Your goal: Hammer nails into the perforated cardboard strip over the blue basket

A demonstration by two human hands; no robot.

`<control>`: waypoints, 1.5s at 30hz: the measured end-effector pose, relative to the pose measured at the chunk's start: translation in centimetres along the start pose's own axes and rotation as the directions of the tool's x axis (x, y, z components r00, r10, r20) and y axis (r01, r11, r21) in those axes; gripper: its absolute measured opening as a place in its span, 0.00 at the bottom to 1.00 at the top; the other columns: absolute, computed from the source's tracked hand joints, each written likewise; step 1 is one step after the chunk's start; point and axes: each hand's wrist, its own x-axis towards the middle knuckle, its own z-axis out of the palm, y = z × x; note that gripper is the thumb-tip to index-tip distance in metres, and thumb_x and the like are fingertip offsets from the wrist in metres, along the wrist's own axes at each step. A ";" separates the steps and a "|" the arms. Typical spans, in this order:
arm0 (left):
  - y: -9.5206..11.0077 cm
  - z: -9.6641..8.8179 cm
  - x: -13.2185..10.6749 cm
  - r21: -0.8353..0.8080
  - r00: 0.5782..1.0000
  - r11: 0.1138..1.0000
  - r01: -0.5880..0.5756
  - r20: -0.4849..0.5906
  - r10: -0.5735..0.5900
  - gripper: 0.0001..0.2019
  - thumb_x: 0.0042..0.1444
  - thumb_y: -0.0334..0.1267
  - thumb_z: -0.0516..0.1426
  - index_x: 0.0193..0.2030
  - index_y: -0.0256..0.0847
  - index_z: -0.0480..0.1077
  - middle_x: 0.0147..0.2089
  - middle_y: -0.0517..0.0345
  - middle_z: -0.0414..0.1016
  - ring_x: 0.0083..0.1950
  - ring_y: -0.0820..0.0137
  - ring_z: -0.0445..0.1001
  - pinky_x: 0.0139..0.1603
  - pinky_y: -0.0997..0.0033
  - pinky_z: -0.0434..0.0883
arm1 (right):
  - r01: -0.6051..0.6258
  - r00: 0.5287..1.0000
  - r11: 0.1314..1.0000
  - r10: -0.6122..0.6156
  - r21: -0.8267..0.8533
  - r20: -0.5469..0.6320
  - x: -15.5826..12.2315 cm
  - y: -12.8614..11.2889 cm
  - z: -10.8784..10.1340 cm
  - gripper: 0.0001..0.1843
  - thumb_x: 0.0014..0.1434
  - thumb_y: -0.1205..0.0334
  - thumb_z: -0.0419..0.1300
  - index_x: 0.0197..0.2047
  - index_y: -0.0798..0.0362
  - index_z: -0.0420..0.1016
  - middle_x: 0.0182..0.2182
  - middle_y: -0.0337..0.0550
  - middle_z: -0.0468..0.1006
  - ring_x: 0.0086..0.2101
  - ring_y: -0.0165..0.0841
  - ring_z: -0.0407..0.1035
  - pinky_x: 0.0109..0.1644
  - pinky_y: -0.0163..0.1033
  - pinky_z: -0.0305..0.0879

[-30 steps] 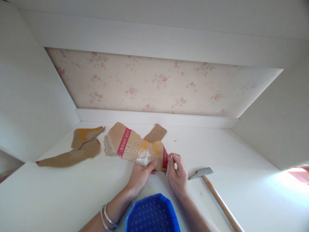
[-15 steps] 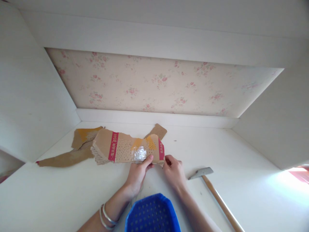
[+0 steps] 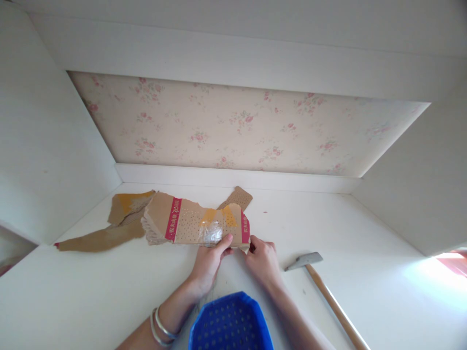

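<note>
A torn piece of cardboard point(image 3: 189, 223) with red printed bands, small punched holes, yellow patches and shiny clear tape is held over the white surface. Its left end is ragged and layered. My left hand point(image 3: 209, 265) grips the lower edge, thumb on top and fingers underneath. At the lower right corner my right hand point(image 3: 263, 260) is closed on the cardboard's edge, its fingertips partly hidden. Behind lie a smaller holed cardboard scrap point(image 3: 239, 198) and, to the left, a long torn cardboard strip point(image 3: 102, 238) with a yellow-marked piece point(image 3: 126, 204).
A hammer point(image 3: 304, 260) with a wooden handle lies right of my right hand. Close to me, between my forearms, is a blue perforated basket point(image 3: 199, 316). White panels stand on both sides, and flowered wallpaper point(image 3: 233, 126) covers the back. Small specks dot the white surface.
The held cardboard has shifted slightly right, its left end tilting a little. My right hand has turned slightly at the corner, while my left hand keeps its hold.
</note>
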 end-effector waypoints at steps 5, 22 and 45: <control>-0.1 0.1 0.0 -0.022 1.000 1.000 -0.004 -0.006 0.004 0.17 0.47 0.38 0.70 0.44 0.37 0.78 0.46 0.48 0.80 0.43 0.64 0.78 0.37 0.71 0.75 | -0.005 1.000 1.000 0.005 -0.025 0.013 0.0 0.1 0.1 0.09 0.52 0.69 0.56 0.23 0.49 0.67 0.21 0.38 0.78 0.25 0.35 0.71 0.32 0.35 0.55; -0.1 -0.1 0.2 -0.035 1.000 0.999 0.000 0.023 0.001 0.20 0.46 0.41 0.70 0.46 0.37 0.77 0.47 0.47 0.80 0.42 0.66 0.77 0.36 0.72 0.73 | -0.059 0.998 0.983 0.052 0.173 0.044 0.2 0.3 0.5 0.09 0.53 0.61 0.61 0.22 0.50 0.74 0.21 0.41 0.78 0.26 0.35 0.69 0.37 0.38 0.56; 7.1 1.4 -11.6 0.571 0.970 0.809 -0.143 0.244 -0.001 0.30 0.55 0.64 0.56 0.19 0.37 0.66 0.17 0.59 0.65 0.20 0.75 0.63 0.23 0.75 0.60 | -0.255 0.958 0.367 -0.032 0.894 0.287 -4.6 -8.2 -12.3 0.14 0.61 0.52 0.62 0.46 0.51 0.77 0.36 0.42 0.81 0.36 0.37 0.74 0.41 0.39 0.69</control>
